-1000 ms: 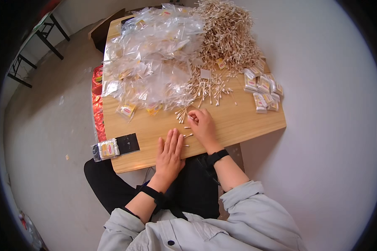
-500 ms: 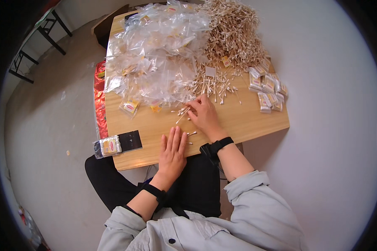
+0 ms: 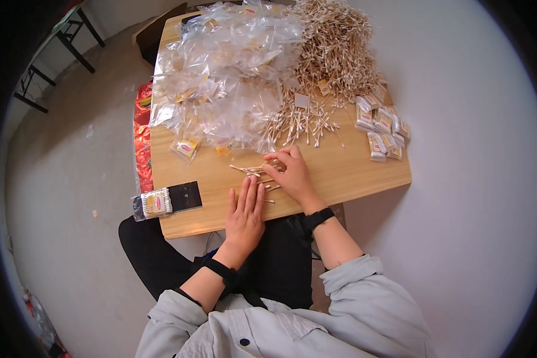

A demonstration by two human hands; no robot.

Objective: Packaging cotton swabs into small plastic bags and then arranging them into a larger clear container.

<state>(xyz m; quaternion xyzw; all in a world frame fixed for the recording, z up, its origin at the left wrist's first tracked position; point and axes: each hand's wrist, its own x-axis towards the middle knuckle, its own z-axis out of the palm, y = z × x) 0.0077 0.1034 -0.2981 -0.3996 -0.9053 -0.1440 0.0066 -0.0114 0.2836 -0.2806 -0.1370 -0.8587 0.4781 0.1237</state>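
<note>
My left hand (image 3: 244,212) lies flat on the table near its front edge, fingers stretched out and pointing away from me. Its fingertips touch a few loose cotton swabs (image 3: 271,188), which stick out to their right. Just beyond them, my right hand (image 3: 290,174) is bent over a small bunch of cotton swabs (image 3: 252,171), with thumb and forefinger closed around them. Part of that bunch is hidden under the right fingers. One more swab (image 3: 269,201) lies close to the table edge, beside the left hand.
Clear plastic bags (image 3: 232,77) cover the table's far left, next to a large heap of cotton swabs (image 3: 337,48). Small filled packs (image 3: 382,122) are piled at the right edge. A swab pack (image 3: 156,203) sits by a black strip (image 3: 185,195) at the front left corner.
My right hand has come nearer to me, bringing the small bunch of swabs toward my left fingertips. The left hand has hardly moved.
</note>
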